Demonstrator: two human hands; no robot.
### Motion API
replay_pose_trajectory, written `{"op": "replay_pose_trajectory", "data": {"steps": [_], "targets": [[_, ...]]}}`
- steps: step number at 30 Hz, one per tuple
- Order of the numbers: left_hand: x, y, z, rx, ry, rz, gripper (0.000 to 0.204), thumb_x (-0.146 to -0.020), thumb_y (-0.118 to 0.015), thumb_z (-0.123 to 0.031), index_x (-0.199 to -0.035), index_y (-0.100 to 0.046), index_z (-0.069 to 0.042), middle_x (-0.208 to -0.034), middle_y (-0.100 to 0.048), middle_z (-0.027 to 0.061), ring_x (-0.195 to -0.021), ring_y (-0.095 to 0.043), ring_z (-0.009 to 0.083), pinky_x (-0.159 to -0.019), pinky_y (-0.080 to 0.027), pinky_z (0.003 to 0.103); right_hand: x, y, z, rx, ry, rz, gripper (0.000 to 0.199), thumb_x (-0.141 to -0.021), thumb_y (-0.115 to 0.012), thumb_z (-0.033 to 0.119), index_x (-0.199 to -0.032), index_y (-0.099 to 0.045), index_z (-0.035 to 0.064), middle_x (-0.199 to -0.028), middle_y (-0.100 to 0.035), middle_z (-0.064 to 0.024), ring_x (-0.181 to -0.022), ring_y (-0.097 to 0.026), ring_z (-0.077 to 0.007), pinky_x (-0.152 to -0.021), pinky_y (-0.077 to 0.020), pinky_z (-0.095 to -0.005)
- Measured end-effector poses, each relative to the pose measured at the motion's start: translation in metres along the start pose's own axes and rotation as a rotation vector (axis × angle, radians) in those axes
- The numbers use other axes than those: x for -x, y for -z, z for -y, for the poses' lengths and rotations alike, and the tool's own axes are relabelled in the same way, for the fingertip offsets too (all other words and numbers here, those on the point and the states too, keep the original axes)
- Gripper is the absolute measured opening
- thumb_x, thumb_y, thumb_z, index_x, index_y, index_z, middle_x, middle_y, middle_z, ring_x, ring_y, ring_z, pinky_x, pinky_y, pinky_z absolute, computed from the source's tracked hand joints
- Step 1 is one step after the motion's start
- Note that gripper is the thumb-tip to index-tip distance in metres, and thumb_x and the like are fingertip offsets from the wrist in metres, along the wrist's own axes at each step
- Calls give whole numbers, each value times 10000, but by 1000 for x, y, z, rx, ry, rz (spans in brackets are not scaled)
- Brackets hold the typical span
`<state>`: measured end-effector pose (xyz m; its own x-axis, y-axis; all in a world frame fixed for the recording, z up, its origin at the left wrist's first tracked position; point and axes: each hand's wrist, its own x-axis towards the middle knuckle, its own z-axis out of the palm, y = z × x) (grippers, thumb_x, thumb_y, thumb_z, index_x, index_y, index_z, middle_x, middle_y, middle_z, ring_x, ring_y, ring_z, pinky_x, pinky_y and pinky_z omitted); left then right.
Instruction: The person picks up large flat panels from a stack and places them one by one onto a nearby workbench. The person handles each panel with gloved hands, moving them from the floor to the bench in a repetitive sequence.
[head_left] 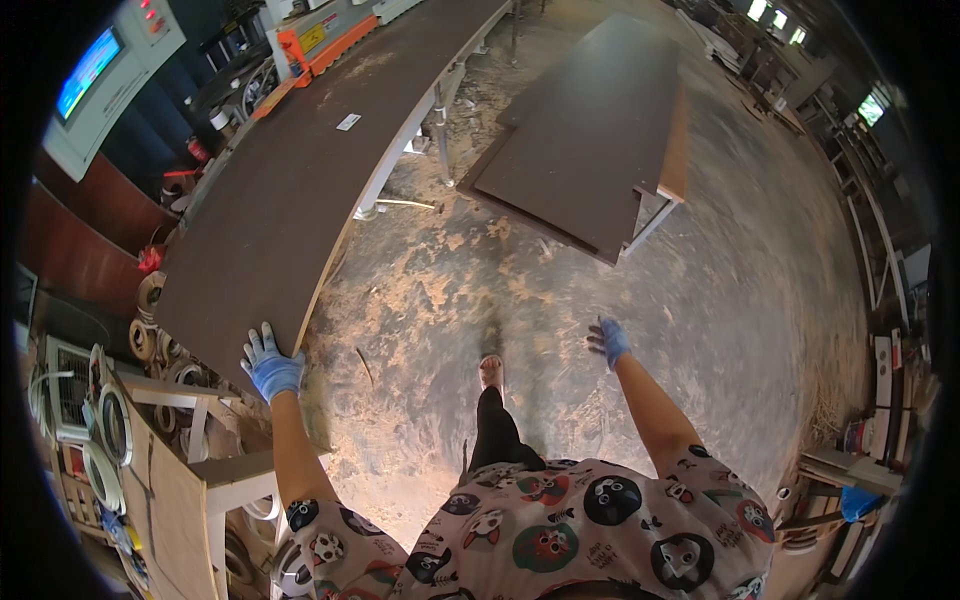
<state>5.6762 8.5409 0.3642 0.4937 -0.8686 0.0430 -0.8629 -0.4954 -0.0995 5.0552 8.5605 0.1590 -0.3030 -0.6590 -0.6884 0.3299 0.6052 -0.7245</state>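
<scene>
My left hand (271,364), in a blue and grey work glove, lies on the near corner of a long dark brown panel (250,230). Its fingers are stretched over the surface. The panel rests along a machine at the left, with a small white label (348,122) on it farther up. My right hand (609,341), gloved the same way, hangs in the air over the floor with its fingers apart and nothing in them. Beyond it, a stack of dark brown boards (590,140) lies on a low support.
An orange and grey machine part (325,50) stands beside the panel, below a control cabinet with a lit screen (90,72). Rolls of edging tape (115,425) crowd a wooden stand (170,480) at the lower left. Wood racks line the right. Dust covers the floor (430,290).
</scene>
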Motion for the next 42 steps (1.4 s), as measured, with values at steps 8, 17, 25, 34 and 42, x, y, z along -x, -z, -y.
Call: {"op": "replay_pose_trajectory", "data": {"steps": [8,17,25,34,42], "targets": [[-49,-6,-56,74,-68,-91,882,-643,-760,-348,-1402,-337,-195,-1466,-295,106,-1325,-300,345,-1115,-208,472,-72,-64,141,-248,159,-250,536,-803,-656,465,-1224,-485,181,-987,-572,-60,-869,-557,-213,-680,-504,-436],[-99,-8,-123,143,-262,-152,893,-594,-790,-294,-1374,-373,-174,-1440,-319,130,-1311,-311,352,-1110,-227,472,-109,-72,155,-298,156,-436,395,-781,-712,402,-992,-618,81,-816,-606,-58,-645,-558,-189,-526,-505,-365],[-100,-78,-184,317,-643,-366,715,-767,-597,-455,-1339,-410,-69,-1400,-385,138,-1270,-371,290,-1056,-295,463,-86,-85,157,-417,313,-513,300,-813,-710,305,-823,-607,23,-679,-583,-47,-575,-534,-157,-507,-483,-318],[117,-119,-346,1732,83,1255,374,-843,-644,-139,-1187,-513,-77,-1033,-582,5,-886,-565,142,-728,-490,277,-23,-85,36,480,58,-230,575,-861,-555,527,-891,-654,-38,-788,-656,-126,-668,-609,-234,-618,-475,-401],[227,-70,-223,2087,904,1342,496,-826,-662,-330,-1204,-543,-32,-1089,-635,83,-952,-609,251,-856,-496,409,98,-99,-55,134,-506,804,450,-859,-632,393,-1156,-564,63,-1039,-608,-75,-960,-527,-176,-817,-459,-340]]}}
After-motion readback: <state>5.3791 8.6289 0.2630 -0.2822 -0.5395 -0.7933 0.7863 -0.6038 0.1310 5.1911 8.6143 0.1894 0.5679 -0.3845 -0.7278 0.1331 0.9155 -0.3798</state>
